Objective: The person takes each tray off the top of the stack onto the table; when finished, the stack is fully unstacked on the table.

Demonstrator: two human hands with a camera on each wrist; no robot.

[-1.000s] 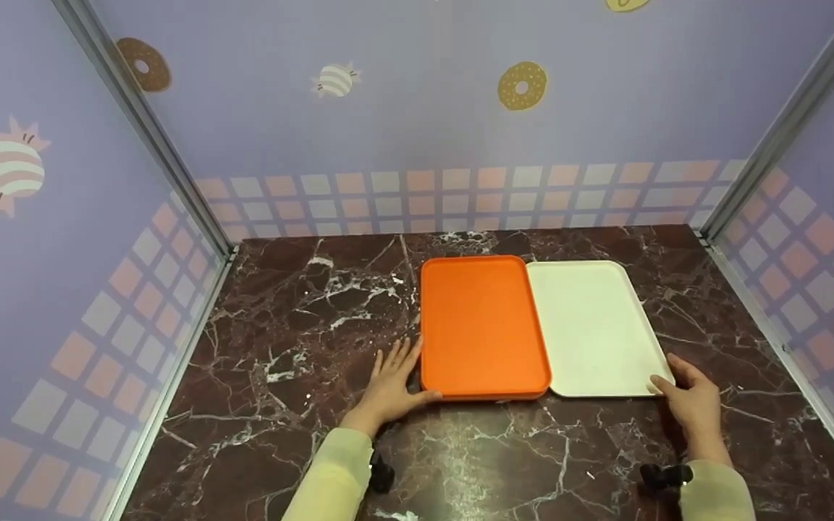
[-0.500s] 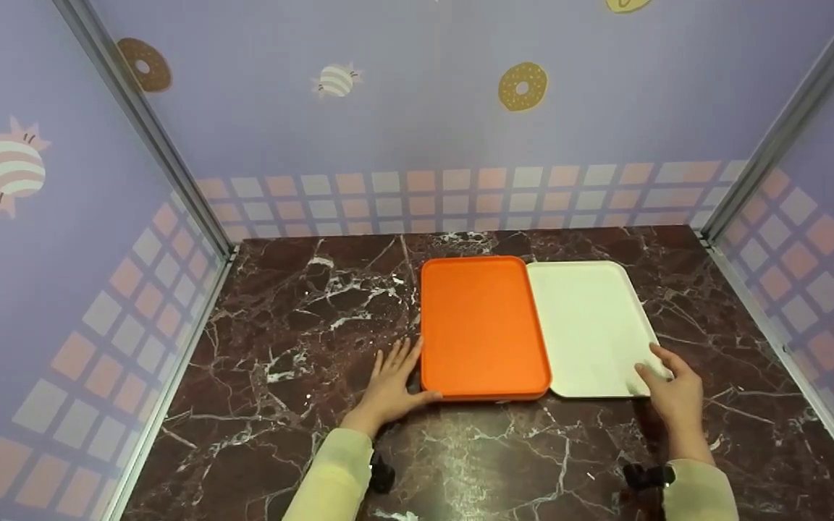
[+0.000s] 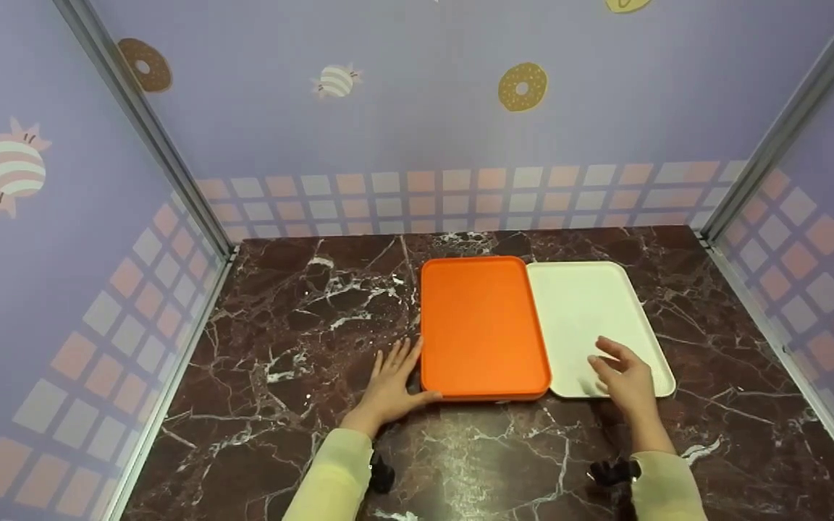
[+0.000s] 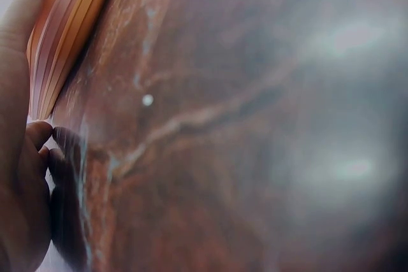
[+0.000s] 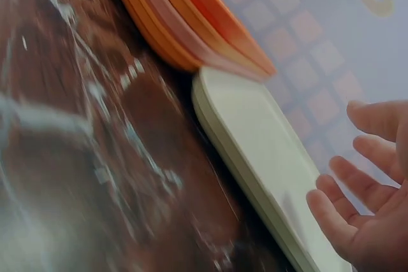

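An orange tray [image 3: 484,325] tops a stack whose orange and pinkish edges show in the right wrist view. Against its right side lies a white tray [image 3: 580,311], also stacked, with layered rims [image 5: 236,157]. My left hand [image 3: 388,391] touches the near left corner of the orange stack, fingers along the side and thumb at the front edge. Above the near part of the white tray hovers my right hand [image 3: 627,376], its fingers loosely bent and apart, holding nothing. In the right wrist view the right hand [image 5: 370,189] is off the tray surface.
A dark marbled tabletop [image 3: 301,325] carries both stacks. Patterned purple walls [image 3: 431,123] rise at the back and both sides, with metal rails [image 3: 163,159] at the corners.
My right hand has left the near right corner of the white tray and moved leftward over it. My left hand and both stacks look unmoved.
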